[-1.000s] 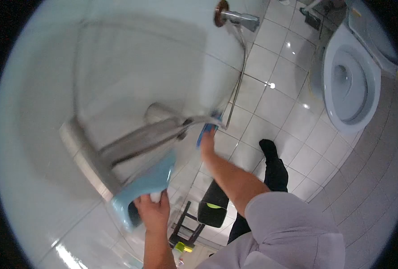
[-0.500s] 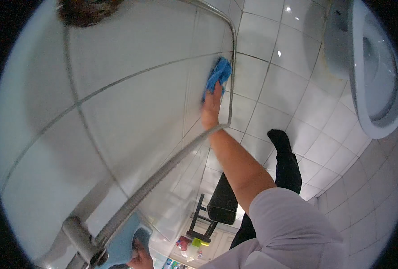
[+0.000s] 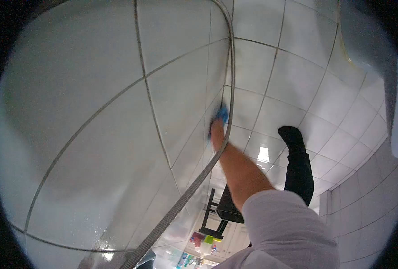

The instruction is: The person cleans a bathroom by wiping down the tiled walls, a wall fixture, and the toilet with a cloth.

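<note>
Low on the tiled wall, near where it meets the floor, my right hand (image 3: 216, 133) presses a blue cloth (image 3: 223, 114); both are blurred. The metal shower hose (image 3: 181, 202) hangs in front of my right wrist and curves up beside the cloth. Only a bit of the light blue basin (image 3: 148, 260) shows at the bottom edge. My left hand is out of sight.
At the right stands the toilet (image 3: 371, 40). My foot in a black sock (image 3: 291, 132) is on the floor tiles. Below my arm are a black bin (image 3: 229, 207) and a dark stool (image 3: 210, 215), with several coloured items beyond.
The view has shifted closer to the wall. My right hand with the cloth has moved along the wall's foot, back toward me since half a second ago. My left hand has left the view.
</note>
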Motion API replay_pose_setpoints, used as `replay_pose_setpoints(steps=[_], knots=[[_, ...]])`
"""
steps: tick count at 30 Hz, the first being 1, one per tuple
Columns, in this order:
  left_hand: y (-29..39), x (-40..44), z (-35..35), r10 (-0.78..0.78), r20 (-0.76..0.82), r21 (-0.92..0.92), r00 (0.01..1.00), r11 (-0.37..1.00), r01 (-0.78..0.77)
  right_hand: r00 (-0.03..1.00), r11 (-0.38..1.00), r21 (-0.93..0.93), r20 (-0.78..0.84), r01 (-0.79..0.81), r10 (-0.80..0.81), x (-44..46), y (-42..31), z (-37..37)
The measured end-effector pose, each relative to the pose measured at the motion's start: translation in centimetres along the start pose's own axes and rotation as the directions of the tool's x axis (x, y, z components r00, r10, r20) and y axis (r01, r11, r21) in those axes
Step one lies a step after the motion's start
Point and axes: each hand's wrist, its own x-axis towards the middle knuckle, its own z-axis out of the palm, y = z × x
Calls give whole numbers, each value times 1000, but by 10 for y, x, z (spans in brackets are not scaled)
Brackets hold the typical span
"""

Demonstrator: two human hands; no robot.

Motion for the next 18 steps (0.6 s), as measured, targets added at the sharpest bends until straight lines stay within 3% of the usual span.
replay_pose_setpoints(steps=[3,5,6,8,9,10,11,13,14,18], knots=[[-2,9,-3,2,14,12,1000,1000,-2,940,947,-24,135,320,-314,4,-120,70],[-2,13,-4,-3,23,13,1000,1000,3,866,884,-25,214,467,-451,-15,-163,102],[-3,15,-5,1,25,23,1000,1000,-1,868,886,-25,212,463,-448,-25,-168,108],[-5,18,-9,10,36,26,999,1000,-11,740,779,-83,389,622,-550,-37,-162,105],[-5,19,-10,16,42,31,999,999,-18,762,753,-167,286,637,-581,-20,-131,90],[-6,19,-13,19,41,31,999,999,-20,768,726,-252,186,640,-613,0,-100,74],[-5,21,-13,17,42,33,999,999,-18,905,890,-166,113,425,-411,-39,-93,65],[-5,21,-16,14,50,34,999,999,-16,902,905,38,72,425,-426,39,56,-30],[-5,20,-18,14,55,31,998,999,-16,979,974,136,72,179,-190,-48,42,-24],[-6,18,-24,16,58,7,998,1000,-16,992,962,246,14,120,-127,-79,61,-11]])
